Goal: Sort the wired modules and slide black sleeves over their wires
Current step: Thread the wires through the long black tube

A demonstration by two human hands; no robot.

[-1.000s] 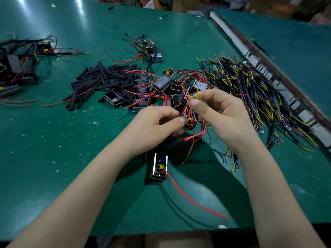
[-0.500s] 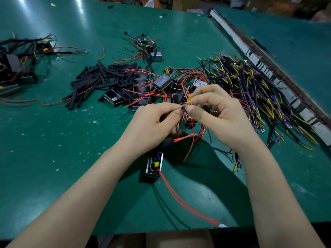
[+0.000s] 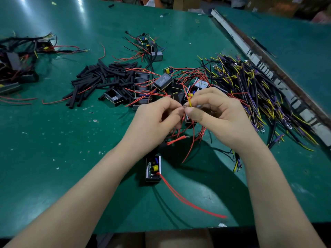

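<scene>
a wide green desk (image 3: 53, 158) fills most of the view, speckled with small white flecks and streaked with glare at its far left; a second green surface (image 3: 295, 42) lies to the right beyond a worn pale rail (image 3: 265, 68) that runs diagonally between them, and the far edge of the room is a dim blur of boxes that cannot be made out. along the rail side sprawls a big tangle of black, yellow and purple wires (image 3: 250, 90). left of centre lies a heap of black sleeves (image 3: 103, 79), touching a cluster of wired modules (image 3: 161, 83) with red leads in the middle of the desk. at the far left edge another dark pile of modules and wires (image 3: 16, 63) is partly cut off. one open module (image 3: 153, 168) rests alone near the front edge between the forearms, its two red wires (image 3: 188, 201) trailing toward the right. the left hand (image 3: 154, 119) and right hand (image 3: 220, 119) meet above the cluster, fingers curled, each pinching at thin wires; the right hand pinches a yellow wire (image 3: 189, 102), and what the left pinches is blurred, seemingly a red lead. a module hangs behind the hands, mostly hidden.
</scene>
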